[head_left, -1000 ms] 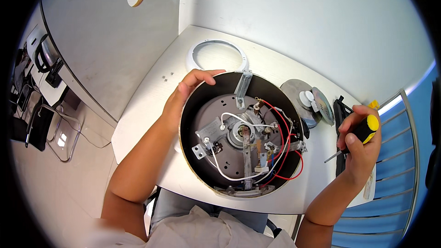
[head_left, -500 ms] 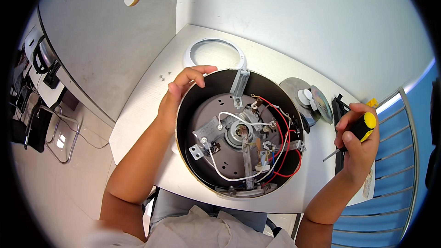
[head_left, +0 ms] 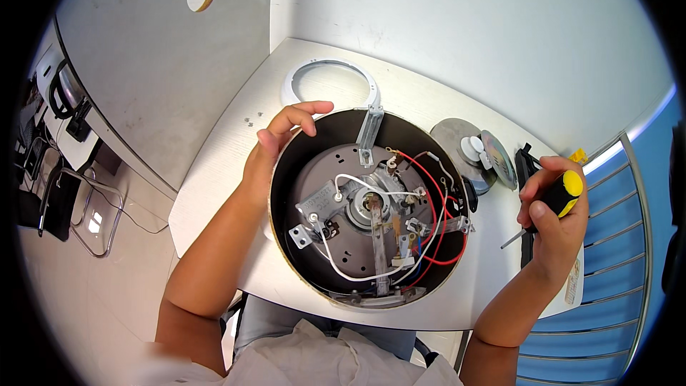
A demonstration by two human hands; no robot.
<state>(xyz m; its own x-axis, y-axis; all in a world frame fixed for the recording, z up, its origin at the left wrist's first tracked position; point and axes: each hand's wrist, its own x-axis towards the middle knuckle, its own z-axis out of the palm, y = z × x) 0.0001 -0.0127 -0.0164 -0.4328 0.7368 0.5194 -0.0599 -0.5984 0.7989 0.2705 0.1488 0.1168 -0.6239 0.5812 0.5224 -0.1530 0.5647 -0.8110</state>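
Observation:
A round, dark-walled rice cooker body (head_left: 311, 144) stands on the table in front of me, its open underside facing up. Inside show a grey metal base, white and red wires, brackets and a central round piece. My left hand (head_left: 274, 137) lies against its left rim, fingers loosely curved over the edge, steadying it. Off to the body's right, my right hand (head_left: 556, 232) is closed round a yellow-and-black screwdriver (head_left: 564, 194). The thin shaft points down and left, apart from the body.
Behind the body lies a white ring (head_left: 290, 89), with several small screws (head_left: 249, 122) to its left. A lid with a white knob (head_left: 473, 150) and black parts (head_left: 527, 164) sit at the right. The white table (head_left: 214, 193) meets a wall and a metal railing (head_left: 638, 207).
The body has shifted very slightly left in view, and some red and white wires hang a little differently. Both hands keep nearly the same pose.

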